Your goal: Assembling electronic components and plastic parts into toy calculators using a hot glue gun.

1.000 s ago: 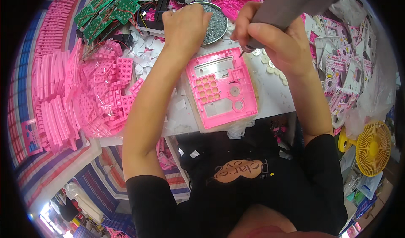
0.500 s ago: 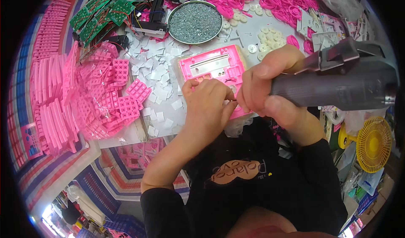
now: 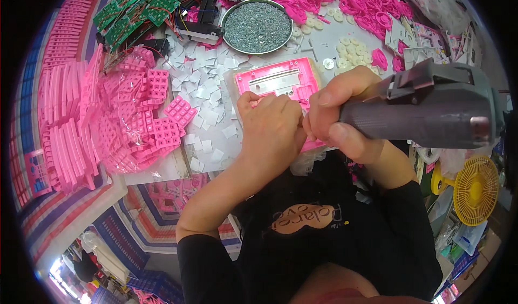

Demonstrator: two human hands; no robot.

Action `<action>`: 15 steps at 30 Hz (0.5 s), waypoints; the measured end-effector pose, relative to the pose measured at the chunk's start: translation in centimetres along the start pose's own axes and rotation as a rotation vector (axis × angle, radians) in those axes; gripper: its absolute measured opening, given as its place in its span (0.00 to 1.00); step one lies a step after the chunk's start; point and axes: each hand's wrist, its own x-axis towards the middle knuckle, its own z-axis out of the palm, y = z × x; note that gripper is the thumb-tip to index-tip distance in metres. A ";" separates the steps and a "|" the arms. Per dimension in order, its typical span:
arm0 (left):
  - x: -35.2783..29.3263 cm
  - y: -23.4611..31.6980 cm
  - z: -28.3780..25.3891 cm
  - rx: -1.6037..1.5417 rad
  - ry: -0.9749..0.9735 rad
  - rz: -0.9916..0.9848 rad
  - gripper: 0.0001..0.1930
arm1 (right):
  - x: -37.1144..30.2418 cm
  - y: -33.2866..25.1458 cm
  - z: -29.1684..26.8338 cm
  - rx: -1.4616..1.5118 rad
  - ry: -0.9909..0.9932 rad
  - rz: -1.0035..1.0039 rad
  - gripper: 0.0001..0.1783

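A pink plastic housing [image 3: 305,69] with a silver strip inside lies on a pad on the table in front of me. My right hand [image 3: 348,112] is wrapped round a grey electric screwdriver [image 3: 421,115], which lies nearly level with its front end toward the housing. Over the housing's near left part, my left hand [image 3: 272,123] is closed, its fingers curled. Its thumb and forefinger meet beside the right hand's fingers; what they pinch is hidden. The screwdriver's tip is also hidden behind the hands.
A round metal dish [image 3: 258,26] of small screws stands beyond the housing. White paper squares [image 3: 202,77] and pink keypads [image 3: 164,131] lie left, green circuit boards [image 3: 129,15] far left. White wheels [image 3: 353,53] and pink parts [image 3: 367,7] lie far right. A yellow fan [image 3: 476,189] stands right.
The screwdriver's rear end has swung slightly toward me. My left thumb and forefinger have tucked in closer to the right hand. The whole view has shifted a little.
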 end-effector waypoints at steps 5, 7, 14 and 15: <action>0.2 -0.1 -0.8 -0.001 0.083 0.021 0.15 | -0.2 2.1 -0.5 -0.044 0.042 0.020 0.19; -0.1 -1.2 -0.6 -0.047 0.052 0.079 0.17 | -0.2 2.5 -0.3 -0.016 0.086 0.031 0.19; -0.8 -2.9 1.0 0.057 0.049 0.179 0.15 | -0.6 4.5 -0.1 -0.208 -0.055 0.098 0.09; -0.9 -2.9 0.9 0.069 0.045 0.183 0.15 | -0.7 4.2 -0.1 -0.323 -0.098 0.092 0.08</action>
